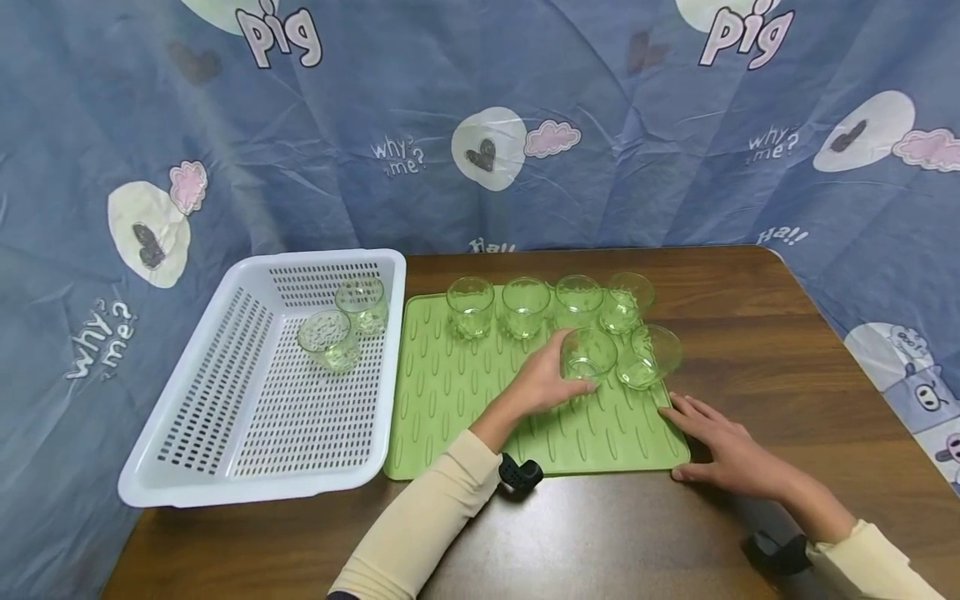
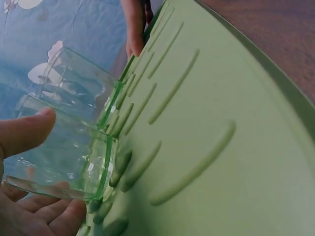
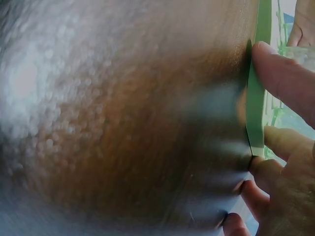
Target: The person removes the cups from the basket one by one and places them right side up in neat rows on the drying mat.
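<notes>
My left hand (image 1: 546, 375) grips a clear greenish glass (image 1: 588, 357) by its sides, thumb in front and fingers behind. In the left wrist view that glass (image 2: 59, 157) stands with its base right at the ribbed green drying mat (image 2: 206, 147), next to another glass (image 2: 78, 88). One more glass (image 1: 649, 357) stands just right of the held one in the head view. Along the mat's back edge several similar glasses (image 1: 526, 307) form a row. My right hand (image 1: 723, 446) rests at the mat's right front corner, fingers spread, thumb and fingertips touching the mat's edge (image 3: 256, 98).
A white perforated plastic basket (image 1: 386, 400) stands left of the mat, with two glasses (image 1: 330, 340) inside. Everything sits on a brown wooden table (image 1: 750, 333). A blue printed cloth (image 1: 360, 100) hangs behind the table.
</notes>
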Available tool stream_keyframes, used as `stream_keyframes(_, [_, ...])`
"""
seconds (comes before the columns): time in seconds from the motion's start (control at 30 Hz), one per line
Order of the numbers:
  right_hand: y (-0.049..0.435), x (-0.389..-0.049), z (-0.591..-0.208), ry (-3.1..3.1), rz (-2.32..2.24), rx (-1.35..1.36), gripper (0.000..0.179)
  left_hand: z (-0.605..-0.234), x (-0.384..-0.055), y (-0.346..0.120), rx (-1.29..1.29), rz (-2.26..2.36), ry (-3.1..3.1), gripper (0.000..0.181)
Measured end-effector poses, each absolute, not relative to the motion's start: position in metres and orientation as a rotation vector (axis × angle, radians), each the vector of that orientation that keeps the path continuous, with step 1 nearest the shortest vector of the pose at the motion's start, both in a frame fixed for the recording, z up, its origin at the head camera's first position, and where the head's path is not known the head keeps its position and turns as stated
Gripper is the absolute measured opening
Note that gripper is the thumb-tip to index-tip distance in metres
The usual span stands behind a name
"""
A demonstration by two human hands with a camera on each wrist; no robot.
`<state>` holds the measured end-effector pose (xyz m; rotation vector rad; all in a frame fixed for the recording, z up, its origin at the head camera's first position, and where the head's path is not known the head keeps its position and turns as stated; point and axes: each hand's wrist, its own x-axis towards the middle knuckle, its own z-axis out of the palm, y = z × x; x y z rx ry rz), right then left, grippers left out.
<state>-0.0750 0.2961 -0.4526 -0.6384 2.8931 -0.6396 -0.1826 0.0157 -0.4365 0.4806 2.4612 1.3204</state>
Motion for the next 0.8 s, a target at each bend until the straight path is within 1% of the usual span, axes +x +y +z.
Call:
stream_keyframes(0.23, [0.296, -0.075, -0.451, 2.881, -0.647, -0.629, 0.084, -0.433, -0.181, 0.02, 0.485, 1.295, 2.476, 0.096])
stream_keyframes(0.47, [0.295, -0.076, -0.454, 2.883, -0.655, -0.647, 0.085, -0.421, -0.167, 0.008, 0.383, 1.253, 2.542, 0.094])
stream_keyframes(0.57, [0.296, -0.077, -0.455, 2.892, -0.642, -0.672, 0.085, -0.405, -0.157, -0.006, 0.4, 1.277, 2.587, 0.09])
stream_keyframes(0.67, [0.298, -0.077, -0.455, 2.898, -0.644, -0.679, 0.084, -0.381, -0.146, -0.02, 0.483, 1.279, 2.642, 0.084])
stream_keyframes(0.8, [0.299, -0.077, -0.455, 2.905, -0.643, -0.68, 0.082, -0.346, -0.131, -0.039, 0.619, 1.262, 2.681, 0.081])
